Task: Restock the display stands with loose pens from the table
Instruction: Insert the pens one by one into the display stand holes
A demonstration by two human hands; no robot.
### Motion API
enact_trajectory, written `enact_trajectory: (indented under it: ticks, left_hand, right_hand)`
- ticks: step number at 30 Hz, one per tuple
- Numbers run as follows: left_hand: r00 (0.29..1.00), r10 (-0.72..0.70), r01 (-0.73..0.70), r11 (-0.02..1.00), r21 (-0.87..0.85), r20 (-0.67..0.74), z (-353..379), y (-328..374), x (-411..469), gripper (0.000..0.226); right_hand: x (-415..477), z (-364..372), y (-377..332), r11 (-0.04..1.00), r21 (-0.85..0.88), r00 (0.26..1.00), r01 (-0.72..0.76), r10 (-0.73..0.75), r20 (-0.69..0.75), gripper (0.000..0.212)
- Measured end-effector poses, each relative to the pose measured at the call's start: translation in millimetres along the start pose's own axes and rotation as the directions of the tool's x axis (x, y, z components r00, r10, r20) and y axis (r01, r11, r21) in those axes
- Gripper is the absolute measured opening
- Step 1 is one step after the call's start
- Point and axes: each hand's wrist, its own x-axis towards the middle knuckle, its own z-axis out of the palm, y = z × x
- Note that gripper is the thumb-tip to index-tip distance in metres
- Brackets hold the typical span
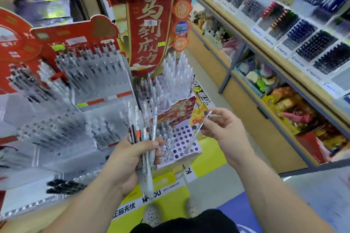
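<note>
The left hand [130,159] is gripping a bundle of pens [144,128] upright at the near edge of the holed display stand [180,138]. The right hand [225,134] is pinching a single pen [192,141] above its open holes. Grey aisle floor [208,85] is running farther right beside wooden shelves [265,47].

A bundle of loose pens [144,134], mostly clear-barrelled with one red-and-white, stands upright in the left grip [130,159], whose fingers curl round it. A single clear pen [194,138] is pinched in the right grip [225,130], tilted, its lower end over the near display stand [181,143]. The stand's perforated tray holds clear pens on its left; the holes on its right are open.
</note>
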Motion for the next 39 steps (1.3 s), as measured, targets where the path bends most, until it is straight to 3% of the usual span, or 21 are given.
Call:
enact_trajectory:
  ticks: [4, 8, 17, 22, 29, 34, 39]
  left_hand:
    - [0.99, 0.042, -0.046, 0.999, -0.028, -0.135, 7.7, -9.7, 2.3, 0.015]
    - [0.961, 0.061, -0.099, 0.987, -0.128, -0.27, 21.5, -30.7, -5.7, 0.055]
    - [0.879, -0.037, -0.087, 0.968, -0.236, -0.476, 31.5, -92.0, -17.9, 0.022]
    - [0.852, -0.068, -0.079, 0.963, -0.256, -0.519, 35.4, -111.5, -16.4, 0.019]
    - [0.853, -0.062, -0.114, 0.947, -0.301, -0.518, 46.6, -113.6, -11.4, 0.024]
    - [0.859, -0.039, -0.139, 0.942, -0.306, -0.511, 45.3, -113.7, -11.8, 0.038]
    - [0.856, -0.044, -0.143, 0.937, -0.318, -0.515, 37.7, -114.4, -12.6, 0.039]
  right_hand:
    - [31.2, -1.1, 15.3, 0.989, -0.146, 0.993, 0.034, -0.016, 0.121, 0.017]
    - [45.5, -10.1, 24.4, 0.95, -0.271, 0.95, 0.154, -0.067, 0.304, 0.016]
    - [56.7, -17.7, 67.5, 0.876, -0.353, 0.842, 0.329, -0.103, 0.529, 0.026]
    - [62.3, -13.8, 78.1, 0.835, -0.37, 0.81, 0.407, -0.143, 0.568, 0.023]
    - [61.6, -4.5, 88.4, 0.772, -0.456, 0.778, 0.443, -0.077, 0.624, 0.015]
    - [61.6, 1.9, 88.5, 0.789, -0.478, 0.8, 0.386, -0.029, 0.599, 0.018]
    - [64.9, 6.4, 94.2, 0.768, -0.509, 0.778, 0.39, 0.021, 0.628, 0.018]
